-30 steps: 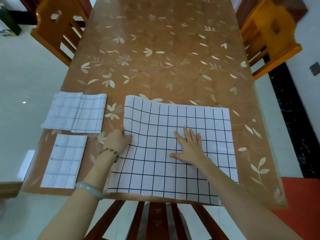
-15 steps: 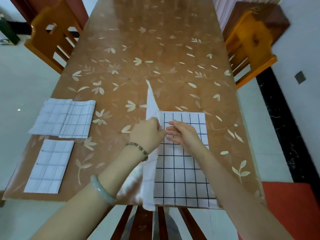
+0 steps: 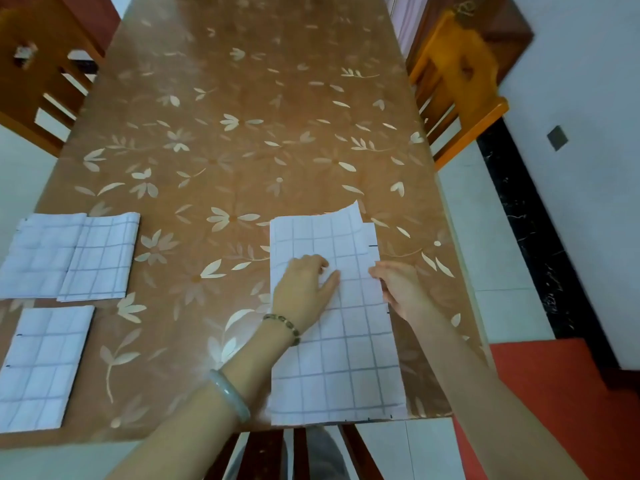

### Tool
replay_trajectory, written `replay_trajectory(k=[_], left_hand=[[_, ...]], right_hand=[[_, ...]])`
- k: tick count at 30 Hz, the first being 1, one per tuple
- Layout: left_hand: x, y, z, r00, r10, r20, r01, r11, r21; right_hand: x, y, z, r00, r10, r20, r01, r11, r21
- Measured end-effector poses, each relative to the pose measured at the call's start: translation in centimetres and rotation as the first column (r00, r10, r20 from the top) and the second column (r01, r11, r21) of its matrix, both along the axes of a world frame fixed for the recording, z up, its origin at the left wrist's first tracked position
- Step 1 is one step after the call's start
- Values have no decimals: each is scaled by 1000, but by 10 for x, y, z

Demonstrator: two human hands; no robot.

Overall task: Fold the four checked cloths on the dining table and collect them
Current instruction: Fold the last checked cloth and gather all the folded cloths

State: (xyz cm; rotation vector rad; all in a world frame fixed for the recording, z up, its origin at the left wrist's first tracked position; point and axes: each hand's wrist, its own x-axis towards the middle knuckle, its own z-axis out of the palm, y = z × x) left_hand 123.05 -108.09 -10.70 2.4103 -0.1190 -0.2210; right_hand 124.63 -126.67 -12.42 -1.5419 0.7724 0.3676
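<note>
Though its lower layer is hidden, checked cloth (image 3: pixel 346 348) lies folded, near-right on dining table (image 3: pixel 242 150) — left hand (image 3: pixel 304 289) flat atop, fingers together; right hand (image 3: pixel 398 289) at right edge, grip indiscernible. Stacked cloths (image 3: pixel 100 258) left, cropped.

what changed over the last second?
The left hand lifted the left half of the centre cloth and folded it rightward over the right half; it now rests on top. The right hand moved from the middle to a grip on the right edge. The overlapped pair and the near-left cloth stayed put.
</note>
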Motion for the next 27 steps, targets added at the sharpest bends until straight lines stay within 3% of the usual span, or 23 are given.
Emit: replay_trajectory(k=[3, 6, 10, 16, 27], left_hand=[[5, 43, -35, 995, -24, 100, 8, 987, 163], [7, 67, -66, 987, -156, 44, 131, 929, 346], [6, 74, -89, 963, -269, -12, 242, 847, 473], [6, 74, -105, 957, -282, -74, 277, 801, 530], [8, 76, -108, 959, -279, -46, 254, 779, 573]], right_hand=[[2, -12, -22, 999, 32, -14, -34, 984, -174], [1, -13, -34, 996, 94, 1, -89, 951, -297], [-1, -15, -44, 994, 107, -28, -107, 868, -485], [3, -17, -53, 993, 100, -61, -117, 832, -542], [3, -21, -56, 984, 150, -94, -177, 796, -579]])
